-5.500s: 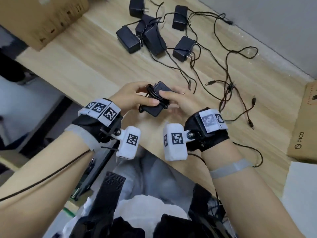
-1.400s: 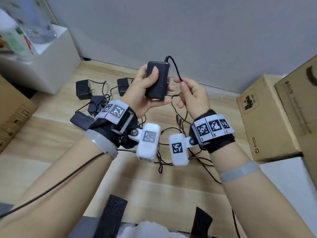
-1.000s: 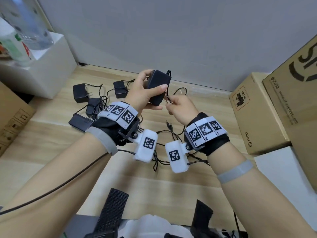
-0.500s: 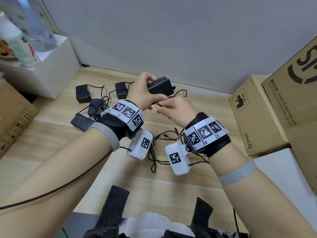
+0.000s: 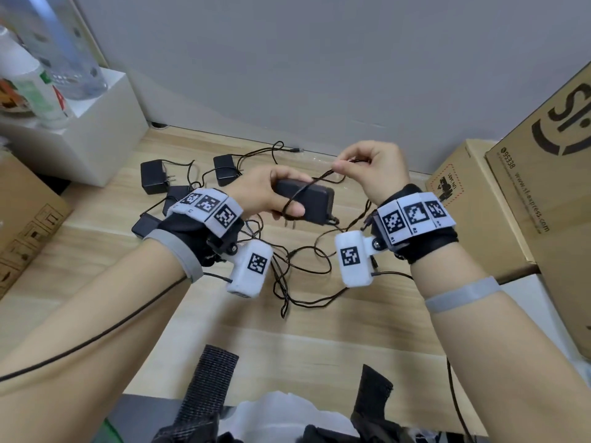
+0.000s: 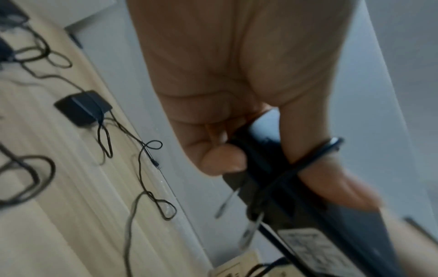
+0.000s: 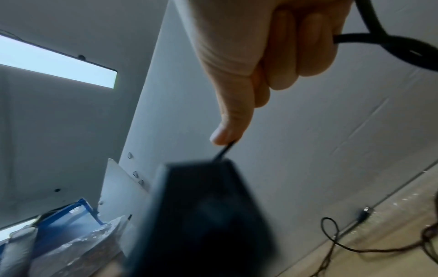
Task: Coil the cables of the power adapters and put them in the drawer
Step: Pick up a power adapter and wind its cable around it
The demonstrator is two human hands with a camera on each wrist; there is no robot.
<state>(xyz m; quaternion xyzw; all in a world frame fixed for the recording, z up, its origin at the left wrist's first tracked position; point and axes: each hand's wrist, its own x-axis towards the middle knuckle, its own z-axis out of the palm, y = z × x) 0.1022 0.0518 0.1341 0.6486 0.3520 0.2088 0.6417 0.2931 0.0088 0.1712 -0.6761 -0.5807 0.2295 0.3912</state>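
Note:
My left hand (image 5: 271,195) grips a black power adapter (image 5: 311,199) above the wooden table (image 5: 96,260), thumb on top with a loop of its thin black cable (image 5: 315,182) round it. The left wrist view shows the same adapter (image 6: 296,206) with the cable (image 6: 315,151) crossing my thumb. My right hand (image 5: 371,167) pinches that cable, raised up and to the right of the adapter; its thumb (image 7: 229,120) shows above the blurred adapter (image 7: 201,215). Several more black adapters (image 5: 155,177) lie with tangled cables (image 5: 287,276) on the table beyond and below my hands.
Cardboard boxes (image 5: 473,206) stand at the right, another (image 5: 22,215) at the left edge. A white box (image 5: 86,135) with bottles (image 5: 35,87) sits at the back left against the grey wall. No drawer is in view.
My right hand has risen up and to the right, pulling the cable out over the adapter. My left hand has turned the adapter flatter and lowered it slightly.

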